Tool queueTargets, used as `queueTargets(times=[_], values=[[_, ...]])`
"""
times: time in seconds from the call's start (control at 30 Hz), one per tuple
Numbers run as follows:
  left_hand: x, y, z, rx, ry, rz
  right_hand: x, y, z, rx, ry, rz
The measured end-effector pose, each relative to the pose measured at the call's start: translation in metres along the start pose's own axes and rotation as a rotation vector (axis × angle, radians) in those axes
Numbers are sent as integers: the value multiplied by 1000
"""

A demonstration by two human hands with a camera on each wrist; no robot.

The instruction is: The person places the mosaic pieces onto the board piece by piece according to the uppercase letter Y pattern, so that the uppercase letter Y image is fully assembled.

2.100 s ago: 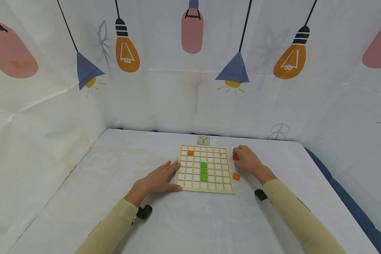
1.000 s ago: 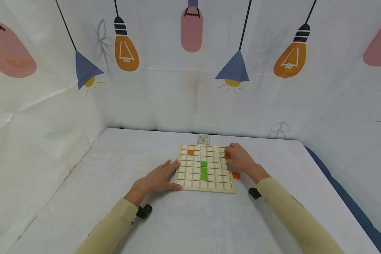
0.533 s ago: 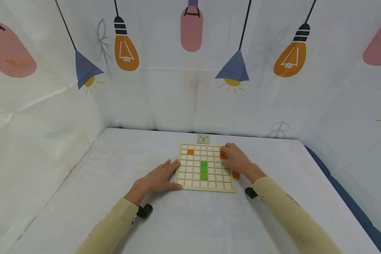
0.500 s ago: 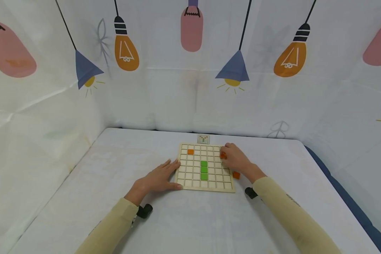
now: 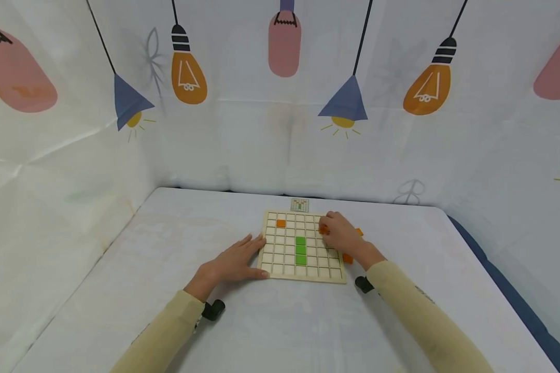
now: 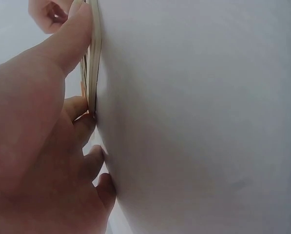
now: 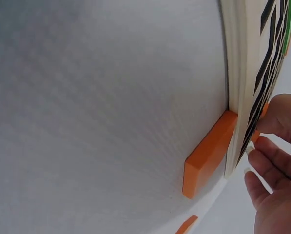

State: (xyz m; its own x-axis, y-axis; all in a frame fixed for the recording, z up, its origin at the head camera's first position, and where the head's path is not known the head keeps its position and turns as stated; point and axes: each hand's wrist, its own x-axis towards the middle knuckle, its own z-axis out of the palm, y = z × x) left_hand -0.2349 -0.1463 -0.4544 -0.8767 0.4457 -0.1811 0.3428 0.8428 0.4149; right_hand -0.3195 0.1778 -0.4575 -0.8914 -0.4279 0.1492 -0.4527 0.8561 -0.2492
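A pale square grid board [image 5: 280, 272] lies on the white table. My left hand [image 5: 228, 263] rests at its left edge with fingers spread, the thumb near the lower left corner. Over the board's upper right cells, my right hand [image 5: 344, 235] pinches an orange tile [image 5: 324, 229] between thumb and fingers. In the right wrist view this held tile [image 7: 256, 135] is partly hidden by the fingers, close to the board's surface; contact with it cannot be told. Three green tiles [image 5: 301, 250] form a column on the board. One orange tile [image 5: 281, 223] sits at its upper left.
Beside the board's right edge lies a loose orange tile [image 5: 348, 258], touching the edge in the right wrist view. Another orange tile [image 5: 359, 231] shows partly behind the right wrist. A small patterned card [image 5: 299, 205] lies beyond the board's far edge. A printed cloth [image 5: 252, 145] hangs behind the table.
My right hand has moved left from beside the board to over its right cells, carrying the orange tile. A loose orange tile has come into view behind it. The left hand stays put.
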Motion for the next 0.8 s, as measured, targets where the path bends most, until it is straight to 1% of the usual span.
queueTargets(times=[0.27, 0.5, 0.8], values=[[1, 1, 1, 5, 3, -4, 1, -5, 0, 0, 12, -32], [1, 1, 1, -5, 1, 4, 4, -11, 3, 16, 2, -48], [0, 0, 0, 2, 3, 6, 9, -23, 4, -27, -7, -97]])
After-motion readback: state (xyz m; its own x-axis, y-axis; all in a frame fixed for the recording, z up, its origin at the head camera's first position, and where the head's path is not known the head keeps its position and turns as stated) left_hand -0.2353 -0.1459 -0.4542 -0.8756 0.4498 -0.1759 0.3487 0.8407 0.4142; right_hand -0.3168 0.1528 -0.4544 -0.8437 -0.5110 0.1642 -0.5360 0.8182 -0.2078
